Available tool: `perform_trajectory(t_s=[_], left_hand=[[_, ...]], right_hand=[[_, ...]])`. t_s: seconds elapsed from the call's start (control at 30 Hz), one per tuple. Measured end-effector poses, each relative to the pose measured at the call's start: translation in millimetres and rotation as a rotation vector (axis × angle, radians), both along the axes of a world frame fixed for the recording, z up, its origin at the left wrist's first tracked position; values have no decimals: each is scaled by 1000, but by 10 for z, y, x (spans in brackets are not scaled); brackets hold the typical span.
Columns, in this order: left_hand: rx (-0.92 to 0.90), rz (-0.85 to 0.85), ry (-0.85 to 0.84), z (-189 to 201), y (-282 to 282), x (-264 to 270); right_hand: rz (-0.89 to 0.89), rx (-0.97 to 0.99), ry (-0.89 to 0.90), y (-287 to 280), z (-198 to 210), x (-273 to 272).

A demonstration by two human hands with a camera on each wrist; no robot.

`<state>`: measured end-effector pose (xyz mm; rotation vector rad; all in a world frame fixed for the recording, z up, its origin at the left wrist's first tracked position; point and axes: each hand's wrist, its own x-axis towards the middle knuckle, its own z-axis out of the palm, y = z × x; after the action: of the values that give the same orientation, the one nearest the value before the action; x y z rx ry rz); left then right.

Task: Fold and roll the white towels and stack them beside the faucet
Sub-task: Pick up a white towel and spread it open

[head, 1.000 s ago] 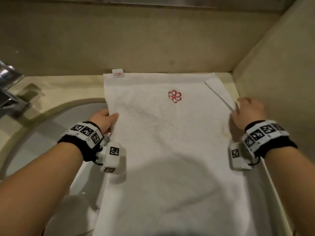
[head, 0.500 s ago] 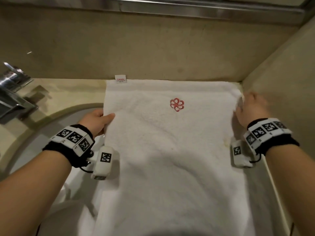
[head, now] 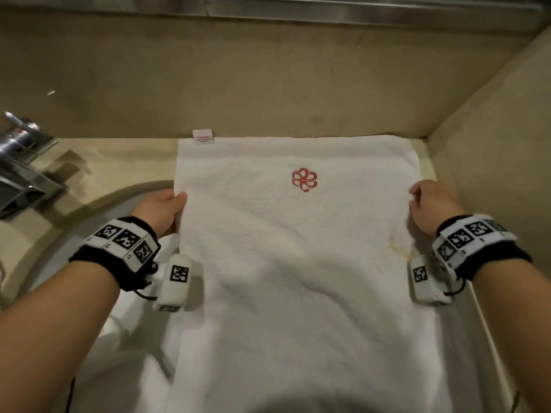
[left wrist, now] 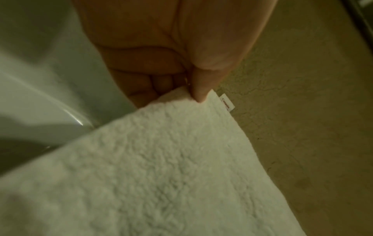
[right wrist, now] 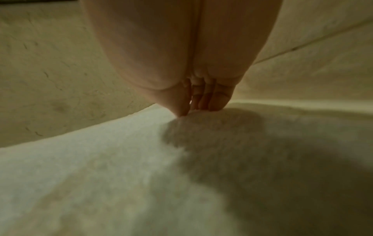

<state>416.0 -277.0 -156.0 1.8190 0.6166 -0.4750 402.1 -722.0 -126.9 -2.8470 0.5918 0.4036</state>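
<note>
One white towel lies spread flat on the counter, with a red embroidered emblem near its far end and a small label at the far left corner. My left hand pinches the towel's left edge; in the left wrist view the thumb lies on top of the towel and the fingers curl underneath. My right hand is at the right edge. In the right wrist view its thumb and fingertips are bunched together on the towel.
A chrome faucet stands at the far left behind the white sink basin, which the towel's left side overhangs. A beige back wall and side wall box in the counter corner. A strip of counter lies between faucet and towel.
The far right corner, turned over a second ago, now lies flat. My right hand went up to that corner and came back along the right edge. My left hand kept its pinch.
</note>
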Motion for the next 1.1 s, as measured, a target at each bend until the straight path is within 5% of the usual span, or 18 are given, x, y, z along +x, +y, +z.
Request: perform_trajectory(t_s=[0.17, 0.3, 0.5, 0.73, 1.1], left_hand=[[107, -42, -90, 119, -187, -92], [315, -146, -194, 359, -272, -426], [422, -718, -286, 766, -463, -1737], [690, -1149, -174, 663, -446, -3028], [864, -1101, -329, 461, -453, -3395]], right_hand=[[27, 14, 51, -20, 181, -136], [49, 90, -154, 67, 494, -732], [1, 133, -59, 91, 676, -2370], [-180, 102, 98, 120, 174, -3669], [-352, 262, -218, -114, 244, -3617]])
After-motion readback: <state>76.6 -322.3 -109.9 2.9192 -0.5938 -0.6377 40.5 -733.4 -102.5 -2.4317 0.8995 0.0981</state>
